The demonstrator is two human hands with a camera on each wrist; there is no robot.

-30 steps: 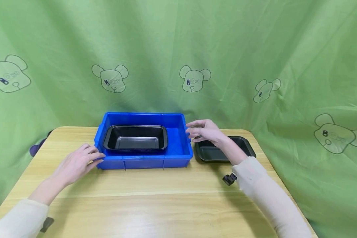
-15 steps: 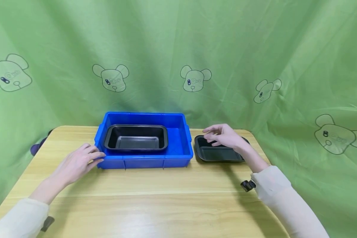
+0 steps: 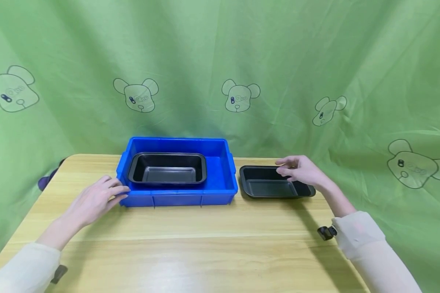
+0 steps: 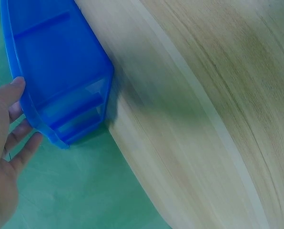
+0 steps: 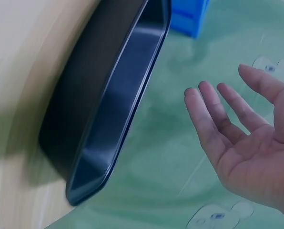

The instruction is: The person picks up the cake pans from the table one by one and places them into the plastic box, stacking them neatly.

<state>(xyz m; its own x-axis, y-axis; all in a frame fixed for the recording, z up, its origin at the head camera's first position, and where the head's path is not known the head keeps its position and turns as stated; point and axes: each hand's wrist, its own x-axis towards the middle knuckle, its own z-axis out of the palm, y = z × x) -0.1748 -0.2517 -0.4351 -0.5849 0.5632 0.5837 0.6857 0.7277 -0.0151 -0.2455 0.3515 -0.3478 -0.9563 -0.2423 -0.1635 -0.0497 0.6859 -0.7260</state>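
Observation:
A blue plastic bin point(image 3: 220, 175) stands at the back of the table with a black loaf pan point(image 3: 168, 176) inside, toward its left end. My left hand point(image 3: 97, 201) holds the bin's front left corner. In the left wrist view, its thumb point(image 4: 17, 85) is on the rim along the long wall, and the fingers bend around the end. A second black loaf pan point(image 3: 267, 188) sits on the table right of the bin. My right hand point(image 3: 304, 170) hovers above that pan's right half, holding nothing; the right wrist view shows its fingers point(image 5: 213, 107) loosely spread beside the pan.
Behind the wooden table point(image 3: 190, 244) hangs a green curtain point(image 3: 190, 49) printed with bear heads, close to the back and right edges. A dark purple object point(image 3: 45, 181) shows past the table's left edge.
My right hand has moved rightward from the bin's right end, across the second loaf pan to its right half. The left hand, bin and both pans have stayed in place.

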